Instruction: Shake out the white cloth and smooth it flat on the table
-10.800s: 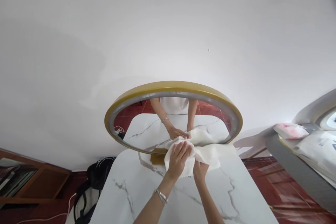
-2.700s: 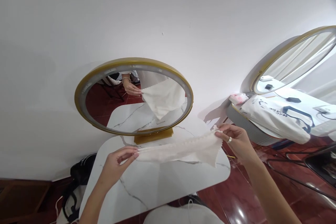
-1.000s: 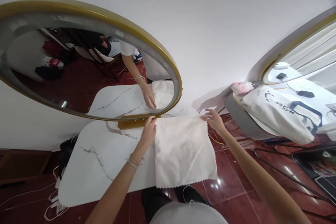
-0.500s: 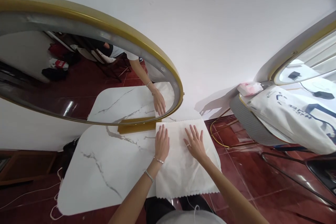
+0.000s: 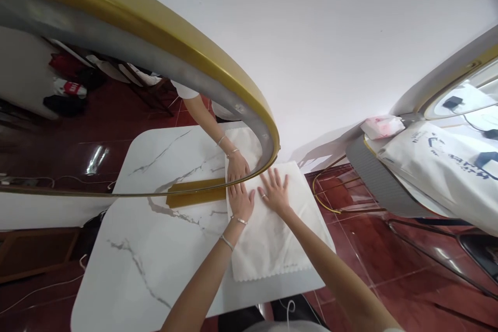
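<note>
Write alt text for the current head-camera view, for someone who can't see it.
The person's left hand and right hand lie flat on a wavy-edged white cloth spread over the right side of a marble-patterned table. A gold-framed mirror rises at left; a white printed bag lies off to the right.

A braceleted left hand and ringed right hand lie flat on a white, scallop-edged fabric cloth.
It covers the three o'clock side of the white, grey-veined table; from the cloth, I see the gold-rimmed rounded mirror at ten o'clock, a pink-and-white packet at two.
</note>
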A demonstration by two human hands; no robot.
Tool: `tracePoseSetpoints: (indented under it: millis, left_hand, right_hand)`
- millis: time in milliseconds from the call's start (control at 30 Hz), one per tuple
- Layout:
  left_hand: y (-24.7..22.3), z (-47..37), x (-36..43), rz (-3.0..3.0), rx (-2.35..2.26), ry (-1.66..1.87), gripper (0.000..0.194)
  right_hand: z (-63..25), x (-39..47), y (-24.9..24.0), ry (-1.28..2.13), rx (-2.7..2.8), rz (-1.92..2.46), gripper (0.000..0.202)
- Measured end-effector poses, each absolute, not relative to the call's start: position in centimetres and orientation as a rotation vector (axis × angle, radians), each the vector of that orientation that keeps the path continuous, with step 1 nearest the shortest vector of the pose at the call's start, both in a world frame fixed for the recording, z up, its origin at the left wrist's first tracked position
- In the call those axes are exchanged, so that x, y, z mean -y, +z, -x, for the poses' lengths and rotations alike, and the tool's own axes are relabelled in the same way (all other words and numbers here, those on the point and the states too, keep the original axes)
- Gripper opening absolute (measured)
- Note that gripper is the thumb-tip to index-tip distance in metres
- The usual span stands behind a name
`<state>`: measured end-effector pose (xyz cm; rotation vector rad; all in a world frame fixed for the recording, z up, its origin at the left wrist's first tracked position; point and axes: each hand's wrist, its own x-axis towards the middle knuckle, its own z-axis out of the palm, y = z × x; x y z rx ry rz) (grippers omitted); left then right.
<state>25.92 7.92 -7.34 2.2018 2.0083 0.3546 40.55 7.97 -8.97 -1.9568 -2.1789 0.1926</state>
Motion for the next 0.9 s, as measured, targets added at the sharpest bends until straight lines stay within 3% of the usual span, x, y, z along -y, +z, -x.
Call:
tracePoseSetpoints:
  millis: [333, 500, 700, 900]
  left_hand:
    - [-8.1, -26.8, -14.4, -2.282, -1.850, 0.291, 0.043]
    - [-7.5, -27.5, -9.9, -2.432, -1.664, 0.328, 0.045]
    - [-8.1, -26.4, -2.6, -2.541, -1.640, 0.448, 0.056]
    - [-8.6, -28.5, -4.0, -2.475, -1.646, 0.501, 0.054]
  right_hand:
    - [-40.4, -13.3, -7.8, 0.339, 2.127, 2.047, 0.051]
    - [-40.7, -11.6, -8.4, 0.275, 2.149, 2.000, 0.053]
    - [-42.4, -3.6, -9.1, 0.073, 2.244, 1.815, 0.055]
    - [-45.5, -1.4, -9.8, -0.096, 2.114, 1.961, 0.055]
